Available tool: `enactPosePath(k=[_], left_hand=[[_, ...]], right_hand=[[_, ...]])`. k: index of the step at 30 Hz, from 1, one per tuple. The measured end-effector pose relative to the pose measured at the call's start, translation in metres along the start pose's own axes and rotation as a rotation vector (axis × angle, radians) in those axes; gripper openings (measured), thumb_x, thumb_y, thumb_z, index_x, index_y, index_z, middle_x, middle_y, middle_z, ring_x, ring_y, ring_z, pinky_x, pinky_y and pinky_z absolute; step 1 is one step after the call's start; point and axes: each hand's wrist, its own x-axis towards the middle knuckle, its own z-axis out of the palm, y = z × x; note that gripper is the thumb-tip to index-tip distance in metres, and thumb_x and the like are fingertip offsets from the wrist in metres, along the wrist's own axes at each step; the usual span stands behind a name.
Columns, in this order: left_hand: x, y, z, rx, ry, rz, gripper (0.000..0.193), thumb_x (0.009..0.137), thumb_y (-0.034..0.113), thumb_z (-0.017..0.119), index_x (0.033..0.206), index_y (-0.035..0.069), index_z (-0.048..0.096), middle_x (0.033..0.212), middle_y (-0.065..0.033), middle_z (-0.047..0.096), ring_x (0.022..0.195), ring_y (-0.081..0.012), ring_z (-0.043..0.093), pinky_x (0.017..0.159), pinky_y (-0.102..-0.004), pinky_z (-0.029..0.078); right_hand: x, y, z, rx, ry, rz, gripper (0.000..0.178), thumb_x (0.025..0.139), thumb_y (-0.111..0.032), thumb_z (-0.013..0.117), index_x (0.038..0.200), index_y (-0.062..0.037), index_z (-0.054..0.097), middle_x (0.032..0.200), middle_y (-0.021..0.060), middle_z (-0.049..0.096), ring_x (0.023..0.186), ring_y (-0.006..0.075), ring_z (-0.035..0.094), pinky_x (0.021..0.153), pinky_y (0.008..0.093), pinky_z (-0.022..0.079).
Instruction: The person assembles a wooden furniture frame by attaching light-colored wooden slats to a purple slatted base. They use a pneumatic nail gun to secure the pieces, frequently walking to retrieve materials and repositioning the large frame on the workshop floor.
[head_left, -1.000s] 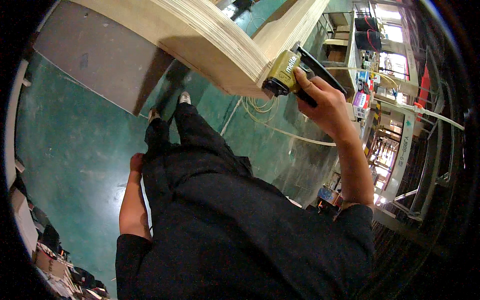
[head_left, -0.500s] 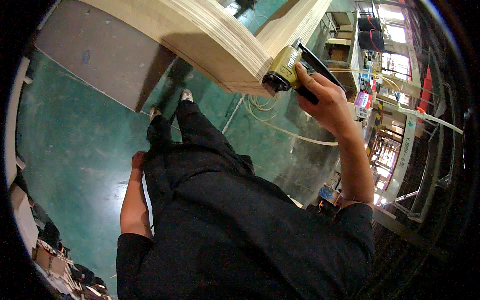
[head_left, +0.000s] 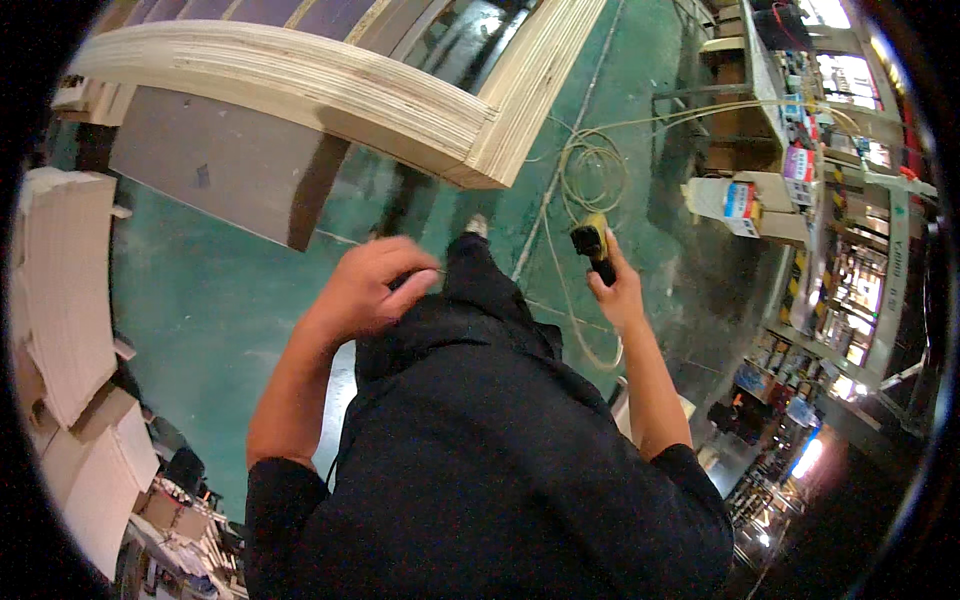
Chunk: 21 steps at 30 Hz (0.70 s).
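Observation:
My right hand (head_left: pixel 620 289) is closed around the grip of a yellow and black pneumatic nail gun (head_left: pixel 592 237), held out over the green floor to the right of my legs. The tool is apart from the wooden frame (head_left: pixel 440 125), whose nearest corner lies up and to the left of it. My left hand (head_left: pixel 375 287) is raised in front of my thigh, below the frame's near beam. Its fingers curl inward with the thumb alongside, slightly blurred. Whatever they may hold is hidden.
A pale air hose (head_left: pixel 592 160) lies coiled on the floor beyond the nail gun. A grey-brown panel (head_left: pixel 215 165) is under the frame's left part. Stacked pale boards (head_left: pixel 70 290) stand at far left. Cardboard boxes (head_left: pixel 775 205) and shelving are at right.
My right hand has lowered the nail gun from beside the frame's corner toward my body. My left hand has come up from my side to the front. The view has shifted.

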Motion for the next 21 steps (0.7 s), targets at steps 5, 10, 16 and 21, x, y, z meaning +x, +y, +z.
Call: enactPosePath(k=[5, 10, 16, 21], left_hand=[[0.096, 0.074, -0.017, 0.672, 0.318, 0.330, 0.037, 0.085, 0.028, 0.073, 0.115, 0.006, 0.067, 0.121, -0.0125, 0.063, 0.111, -0.0343, 0.058, 0.097, -0.0488, 0.043], [0.126, 0.090, 0.014, 1.037, 0.236, 0.035, 0.054, 0.086, 0.032, 0.072, 0.131, 0.006, 0.060, 0.137, -0.0149, 0.054, 0.125, -0.0379, 0.049, 0.106, -0.0533, 0.036], [0.082, 0.097, 0.020, 1.059, 0.164, -0.139, 0.050, 0.086, 0.026, 0.071, 0.129, 0.002, 0.063, 0.145, -0.0223, 0.050, 0.134, -0.0463, 0.044, 0.114, -0.0557, 0.033], [0.120, 0.109, 0.025, 0.928, 0.279, -0.232, 0.044, 0.081, 0.018, 0.073, 0.121, 0.001, 0.063, 0.132, -0.0220, 0.055, 0.121, -0.0438, 0.050, 0.107, -0.0532, 0.039]], right_hand=[[-0.040, 0.146, 0.047, 0.028, -0.088, 0.319, 0.078, 0.087, -0.011, 0.067, 0.158, -0.0171, 0.036, 0.124, 0.0166, 0.067, 0.105, 0.0242, 0.066, 0.093, 0.0319, 0.049], [-0.105, 0.329, 0.078, 0.202, -0.123, 0.537, 0.072, 0.091, -0.009, 0.061, 0.159, -0.0168, 0.036, 0.091, 0.0112, 0.067, 0.064, 0.0203, 0.063, 0.061, 0.0346, 0.053], [-0.093, 0.416, 0.067, -0.062, -0.070, 0.583, 0.084, 0.085, -0.029, 0.070, 0.159, -0.0160, 0.033, 0.119, 0.0225, 0.068, 0.097, 0.0361, 0.070, 0.084, 0.0434, 0.056], [0.027, 0.371, -0.008, 0.080, -0.207, 0.690, 0.091, 0.084, -0.037, 0.070, 0.161, -0.0181, 0.025, 0.132, 0.0236, 0.063, 0.117, 0.0414, 0.063, 0.098, 0.0449, 0.051]])
